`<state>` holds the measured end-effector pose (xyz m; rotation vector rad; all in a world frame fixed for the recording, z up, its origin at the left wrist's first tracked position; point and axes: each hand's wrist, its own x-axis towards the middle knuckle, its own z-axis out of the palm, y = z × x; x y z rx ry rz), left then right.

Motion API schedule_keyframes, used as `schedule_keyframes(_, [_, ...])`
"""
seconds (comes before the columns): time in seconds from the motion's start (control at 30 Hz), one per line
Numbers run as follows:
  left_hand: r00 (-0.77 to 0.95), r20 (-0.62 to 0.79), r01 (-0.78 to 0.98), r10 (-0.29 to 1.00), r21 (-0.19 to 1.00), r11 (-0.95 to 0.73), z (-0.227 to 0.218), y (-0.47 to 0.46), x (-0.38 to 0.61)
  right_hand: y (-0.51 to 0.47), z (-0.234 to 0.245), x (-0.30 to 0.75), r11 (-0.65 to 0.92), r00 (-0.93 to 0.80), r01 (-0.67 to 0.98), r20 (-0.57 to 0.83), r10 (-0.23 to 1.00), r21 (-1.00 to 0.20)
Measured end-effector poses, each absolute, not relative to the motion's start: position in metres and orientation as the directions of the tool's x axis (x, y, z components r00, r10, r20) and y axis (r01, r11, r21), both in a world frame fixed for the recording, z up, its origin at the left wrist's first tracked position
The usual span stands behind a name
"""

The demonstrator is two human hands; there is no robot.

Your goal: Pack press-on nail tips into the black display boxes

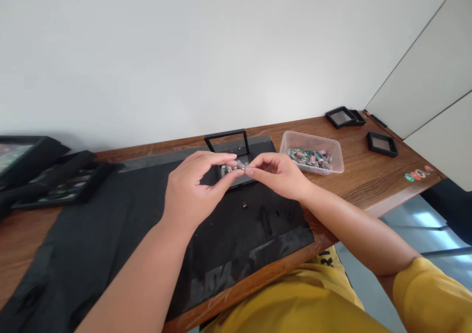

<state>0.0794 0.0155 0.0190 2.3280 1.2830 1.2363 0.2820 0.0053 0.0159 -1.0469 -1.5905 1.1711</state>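
Both hands meet above a small black display case (pixel 246 143), its windowed lid standing raised at the back. A small, shiny, multicoloured beaded piece (pixel 239 166) is between them. My left hand (pixel 193 185) is closed on one side of it, thumb below and fingers above. On the other end, my right hand (pixel 280 174) pinches with thumb and forefinger. My fingers cover much of the piece and part of the case. A tiny reddish bit (pixel 244 204) lies on the black mat (pixel 147 225) in front of them.
Right of the hands, a clear plastic tub (pixel 341 161) holds many small colourful shiny pieces. Several black cases (pixel 382 144) lie at the right back, and round stickers (pixel 420 174) mark the table's right edge. Larger black cases (pixel 55 175) are stacked at left. A white wall (pixel 184 52) rises behind.
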Motion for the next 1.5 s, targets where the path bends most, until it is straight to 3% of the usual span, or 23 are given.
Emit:
schedule_keyframes(0.13, [0.271,0.601,0.596,0.752,0.508,-0.622,0.017,0.011,0.080,0.006,0.018,0.285,0.019,-0.292,-0.041,0.030,0.956,-0.999])
schedule_keyframes(0.33, [0.299,0.708,0.548,0.640,0.422,-0.722,0.014,0.009,0.085,0.007,0.018,0.286,-0.076,-0.352,-0.142,-0.021,0.936,-0.987])
schedule_keyframes(0.7, [0.384,0.721,0.484,0.576,0.374,-0.791,0.020,0.010,0.083,0.010,0.017,0.287,-0.143,-0.447,-0.080,-0.092,0.890,-0.987])
schedule_keyframes(0.8, [0.382,0.678,0.520,0.628,0.404,-0.753,0.019,0.016,0.076,0.010,0.015,0.286,-0.077,-0.390,-0.033,-0.058,0.919,-0.996])
schedule_keyframes(0.97, [0.430,0.481,0.624,0.764,0.454,-0.636,0.005,0.032,0.063,0.005,0.014,0.283,0.230,-0.090,0.155,0.218,0.972,-0.961])
schedule_keyframes(1.1, [0.428,0.332,0.695,0.841,0.474,-0.541,-0.008,0.043,0.059,-0.003,0.021,0.284,0.352,-0.053,0.331,0.356,0.933,-0.876])
schedule_keyframes(1.23, [0.412,0.280,0.713,0.867,0.493,-0.498,-0.012,0.046,0.058,-0.005,0.024,0.287,0.390,-0.082,0.436,0.396,0.915,-0.811])
schedule_keyframes(1.5, [0.409,0.185,0.739,0.893,0.506,-0.444,-0.013,0.045,0.056,-0.003,0.022,0.288,0.356,-0.028,0.469,0.389,0.921,-0.809])
